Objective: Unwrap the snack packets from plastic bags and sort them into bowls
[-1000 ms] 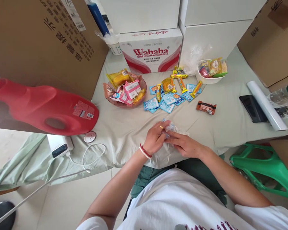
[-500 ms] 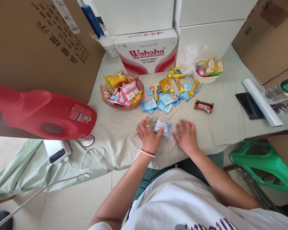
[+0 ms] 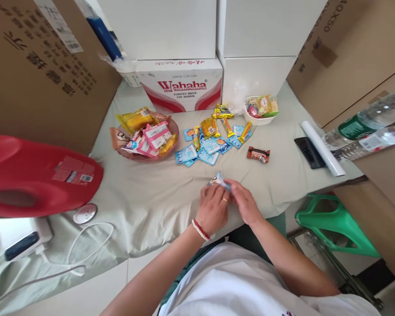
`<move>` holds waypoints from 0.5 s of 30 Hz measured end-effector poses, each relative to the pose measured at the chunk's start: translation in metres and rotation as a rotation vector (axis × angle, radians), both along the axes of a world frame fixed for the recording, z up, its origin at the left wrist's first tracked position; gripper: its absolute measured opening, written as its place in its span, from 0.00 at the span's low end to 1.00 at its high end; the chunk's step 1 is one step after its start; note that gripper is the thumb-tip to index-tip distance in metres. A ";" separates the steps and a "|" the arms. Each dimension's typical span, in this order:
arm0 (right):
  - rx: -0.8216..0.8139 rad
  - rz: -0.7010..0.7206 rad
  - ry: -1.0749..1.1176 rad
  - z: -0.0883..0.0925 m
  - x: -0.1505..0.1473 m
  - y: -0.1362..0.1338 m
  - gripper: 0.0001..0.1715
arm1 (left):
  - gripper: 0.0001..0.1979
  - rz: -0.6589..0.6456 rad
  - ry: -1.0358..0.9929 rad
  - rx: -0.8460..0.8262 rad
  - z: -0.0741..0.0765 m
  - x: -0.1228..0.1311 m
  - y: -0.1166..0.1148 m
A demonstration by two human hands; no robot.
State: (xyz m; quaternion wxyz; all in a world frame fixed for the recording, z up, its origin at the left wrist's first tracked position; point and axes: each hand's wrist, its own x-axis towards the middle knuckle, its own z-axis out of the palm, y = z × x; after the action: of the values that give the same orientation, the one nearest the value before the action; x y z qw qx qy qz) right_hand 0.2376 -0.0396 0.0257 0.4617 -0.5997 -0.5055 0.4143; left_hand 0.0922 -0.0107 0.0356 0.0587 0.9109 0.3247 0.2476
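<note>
Both my hands meet near the front edge of the cloth-covered table [image 3: 158, 197]. My left hand [image 3: 213, 208], with a ring and a bead bracelet, and my right hand [image 3: 245, 202] are closed together on a small clear bag of blue packets [image 3: 219, 180], which sticks out above my fingers. Beyond them lies a scatter of blue and yellow snack packets [image 3: 210, 140]. A brown wrapped bar [image 3: 258, 154] lies to the right of the scatter.
A pink bowl of snacks [image 3: 146, 136] sits at left, a white bowl of snacks [image 3: 260, 109] at the back. A red jug [image 3: 36, 175], power bank [image 3: 23, 239], cardboard boxes, white roll [image 3: 322, 148], black device, water bottles [image 3: 365, 131] and green stool [image 3: 335, 228] surround.
My hands lay flat on either side of the bag on the table; they have now closed on it together and lifted it slightly. The camera view has shifted right.
</note>
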 end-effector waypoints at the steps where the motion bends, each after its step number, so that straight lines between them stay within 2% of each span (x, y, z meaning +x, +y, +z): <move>1: -0.012 0.005 -0.061 -0.002 0.004 -0.003 0.24 | 0.19 -0.106 0.007 -0.031 0.000 -0.001 -0.002; 2: -0.024 -0.002 -0.125 -0.004 0.008 -0.004 0.22 | 0.20 -0.191 0.004 -0.059 0.001 -0.005 -0.004; 4: -0.039 -0.035 -0.226 -0.004 0.023 -0.004 0.19 | 0.24 -0.253 -0.031 -0.097 0.002 -0.019 -0.007; 5: -0.037 -0.063 -0.258 -0.003 0.035 -0.002 0.20 | 0.24 -0.220 -0.060 -0.099 0.002 -0.031 -0.008; 8: 0.016 -0.241 -0.303 0.010 0.092 0.020 0.22 | 0.18 0.022 -0.089 -0.091 -0.005 -0.078 -0.011; 10: 0.074 -0.379 -0.319 0.025 0.143 0.050 0.25 | 0.13 0.174 -0.058 -0.065 -0.014 -0.108 -0.013; 12: 0.147 -0.441 -0.392 0.046 0.191 0.093 0.27 | 0.12 0.272 -0.009 -0.012 -0.025 -0.128 -0.015; 15: 0.224 -0.451 -0.628 0.082 0.240 0.178 0.25 | 0.14 0.313 0.059 0.141 -0.037 -0.136 -0.020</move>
State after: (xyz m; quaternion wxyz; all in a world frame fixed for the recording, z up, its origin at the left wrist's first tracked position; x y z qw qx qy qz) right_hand 0.4778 0.1388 0.1076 0.4269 -0.7390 -0.5195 0.0416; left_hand -0.0436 -0.0308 -0.0018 -0.0540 0.8580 0.4460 0.2491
